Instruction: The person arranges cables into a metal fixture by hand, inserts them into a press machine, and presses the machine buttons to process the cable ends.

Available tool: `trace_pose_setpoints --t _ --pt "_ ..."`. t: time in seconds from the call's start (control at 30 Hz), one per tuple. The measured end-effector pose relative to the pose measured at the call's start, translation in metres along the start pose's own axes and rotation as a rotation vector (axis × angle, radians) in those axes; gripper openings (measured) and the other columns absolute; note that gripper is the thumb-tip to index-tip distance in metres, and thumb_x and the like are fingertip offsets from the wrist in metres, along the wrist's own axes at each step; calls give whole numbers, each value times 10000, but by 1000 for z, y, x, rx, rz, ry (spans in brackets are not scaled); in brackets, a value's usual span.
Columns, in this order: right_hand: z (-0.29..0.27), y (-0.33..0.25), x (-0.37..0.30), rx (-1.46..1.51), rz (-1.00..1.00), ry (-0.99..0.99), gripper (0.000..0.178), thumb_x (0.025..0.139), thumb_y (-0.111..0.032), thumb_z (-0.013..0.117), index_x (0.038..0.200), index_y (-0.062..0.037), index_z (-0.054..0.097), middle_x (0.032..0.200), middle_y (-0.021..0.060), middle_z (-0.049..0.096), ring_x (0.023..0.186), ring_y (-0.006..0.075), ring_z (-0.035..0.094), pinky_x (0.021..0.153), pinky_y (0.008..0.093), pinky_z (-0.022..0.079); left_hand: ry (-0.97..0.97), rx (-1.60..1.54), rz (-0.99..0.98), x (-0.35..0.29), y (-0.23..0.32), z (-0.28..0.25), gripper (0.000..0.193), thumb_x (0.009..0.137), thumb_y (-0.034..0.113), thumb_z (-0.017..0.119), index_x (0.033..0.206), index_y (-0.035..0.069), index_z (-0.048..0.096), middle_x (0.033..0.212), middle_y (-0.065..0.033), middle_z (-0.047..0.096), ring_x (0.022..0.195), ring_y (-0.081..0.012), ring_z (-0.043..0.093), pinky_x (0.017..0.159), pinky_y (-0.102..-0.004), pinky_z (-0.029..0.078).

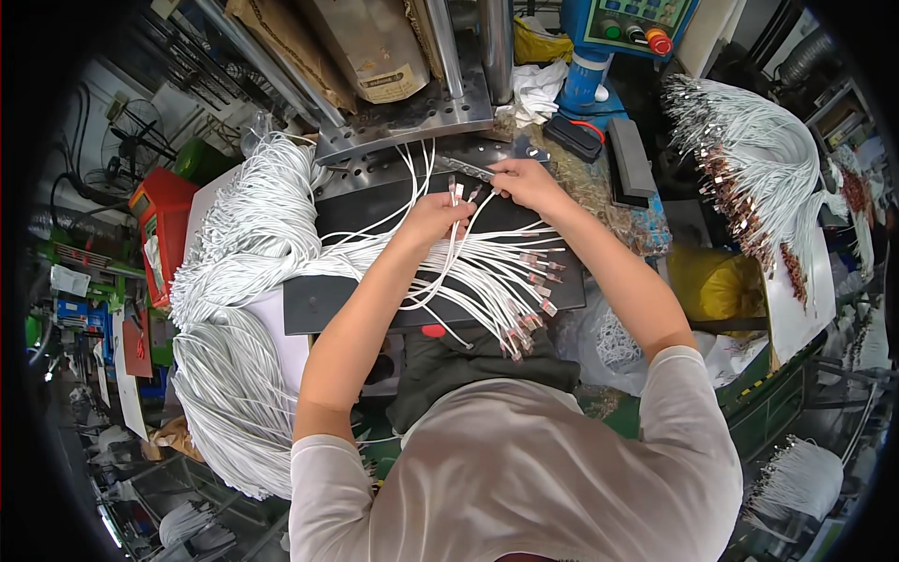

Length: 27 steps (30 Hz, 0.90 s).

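As I am watching remotely, my left hand [436, 219] is gripping slim white cables [453, 251] with silvery plugs upright, and my right hand [523, 184] is pinching one white strand [481, 207] above the black board [314, 306].

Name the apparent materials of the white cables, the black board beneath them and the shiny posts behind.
White cables: probably soft plastic sheathing, satin; they curve smoothly with faint highlights. Black board: matte, without clear reflections; plastic, rubber or painted metal, I can't tell. Shiny posts: polished metal, likely steel, given their bright streaks.
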State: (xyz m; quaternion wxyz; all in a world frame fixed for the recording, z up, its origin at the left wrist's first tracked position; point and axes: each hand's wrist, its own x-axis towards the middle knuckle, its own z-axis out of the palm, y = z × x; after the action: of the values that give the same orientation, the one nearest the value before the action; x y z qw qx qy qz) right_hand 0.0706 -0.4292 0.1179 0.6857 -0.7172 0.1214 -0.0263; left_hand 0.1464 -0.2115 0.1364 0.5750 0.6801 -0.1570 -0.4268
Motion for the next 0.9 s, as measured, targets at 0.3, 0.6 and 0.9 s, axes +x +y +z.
trace_pose_setpoints --t 0.3,0.6,0.9 --pt "4 15 0 -245 -171 -69 409 834 -158 678 1161 88 696 813 90 719 744 128 663 702 271 513 -34 17 17 7 -2 3 190 939 256 730 901 83 661 780 27 635 667 -67 589 630 -239 475" --pt "-4 12 2 -178 -38 -23 402 859 -176 676 1206 26 693 891 76 734 783 124 661 746 275 517 2 76 14 -2 0 2 186 932 247 741 898 76 675 760 24 639 632 -61 572 602 -225 448" --pt "-4 17 1 -249 -165 -100 456 848 -282 759 1161 46 709 863 109 745 766 145 680 732 294 522 -32 128 2 0 5 2 195 937 264 736 895 81 681 782 22 652 688 -58 586 620 -213 448"
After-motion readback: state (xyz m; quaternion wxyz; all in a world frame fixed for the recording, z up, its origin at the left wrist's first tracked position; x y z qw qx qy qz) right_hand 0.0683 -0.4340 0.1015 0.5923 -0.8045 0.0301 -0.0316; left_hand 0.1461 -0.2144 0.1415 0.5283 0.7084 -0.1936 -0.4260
